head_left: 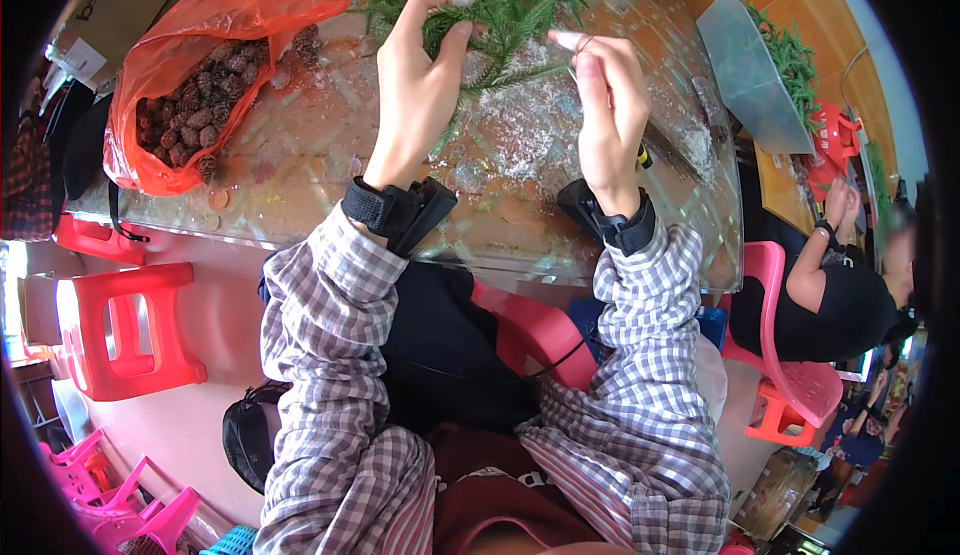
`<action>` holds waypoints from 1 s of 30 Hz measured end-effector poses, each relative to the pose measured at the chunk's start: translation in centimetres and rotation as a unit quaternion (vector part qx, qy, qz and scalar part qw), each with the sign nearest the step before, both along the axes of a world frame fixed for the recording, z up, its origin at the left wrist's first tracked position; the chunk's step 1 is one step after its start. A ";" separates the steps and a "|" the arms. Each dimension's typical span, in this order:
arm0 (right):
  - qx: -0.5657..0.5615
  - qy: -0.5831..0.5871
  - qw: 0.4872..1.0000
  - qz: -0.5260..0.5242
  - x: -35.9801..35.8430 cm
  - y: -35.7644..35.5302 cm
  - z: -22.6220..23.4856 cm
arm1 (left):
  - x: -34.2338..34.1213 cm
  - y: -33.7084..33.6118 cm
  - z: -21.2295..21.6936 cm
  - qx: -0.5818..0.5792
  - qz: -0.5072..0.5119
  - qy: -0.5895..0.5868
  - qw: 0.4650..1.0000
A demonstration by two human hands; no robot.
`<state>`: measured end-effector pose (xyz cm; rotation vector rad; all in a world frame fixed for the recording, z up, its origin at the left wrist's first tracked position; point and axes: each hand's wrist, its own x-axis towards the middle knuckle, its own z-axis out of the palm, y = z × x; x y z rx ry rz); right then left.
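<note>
Green artificial pine sprigs [505, 20] lie bunched at the far middle of the table. My left hand [415, 80] is at the left side of the bunch, thumb and forefinger closed around part of the greenery. To the right, my right hand [610, 100] has its thumb and fingers pinched together. One thin sprig reaches toward its fingertips; what sits in that pinch is too small to make out. White flakes [520, 135] are scattered on the table under and between both hands. Black bands are strapped around both wrists.
An orange-red plastic bag [150, 65] full of pine cones [200, 105] lies open at the table's left. A translucent bin [750, 70] of greenery stands at right, near a seated person [835, 280]. A red stool [130, 330] and pink chairs are on the floor.
</note>
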<state>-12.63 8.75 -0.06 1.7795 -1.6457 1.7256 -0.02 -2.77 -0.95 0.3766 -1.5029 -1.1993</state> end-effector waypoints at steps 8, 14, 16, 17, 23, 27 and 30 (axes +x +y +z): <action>-0.004 -0.054 0.989 0.134 0.4 -0.1 0.2 | -0.9 -1.0 0.4 -0.242 -0.191 0.257 0.916; 0.011 -0.132 0.980 0.149 1.6 0.0 0.3 | 1.3 2.0 2.7 0.075 -0.048 -0.043 0.995; 0.024 -0.135 0.978 0.154 1.6 0.1 0.1 | 1.2 2.2 2.8 0.065 -0.051 -0.039 0.996; 0.037 -0.139 0.977 0.159 1.5 0.2 0.0 | 1.1 2.5 2.8 0.024 -0.014 -0.031 0.999; 0.048 -0.166 0.969 0.176 1.6 0.4 -0.1 | 0.5 1.6 0.6 -0.059 -0.013 0.058 0.996; 0.055 -0.173 0.966 0.182 1.6 0.4 -0.1 | 0.5 1.5 0.0 -0.040 -0.060 0.068 0.995; 0.024 -0.176 0.971 0.161 1.8 0.3 0.0 | 0.4 1.6 0.2 -0.091 -0.051 0.047 0.993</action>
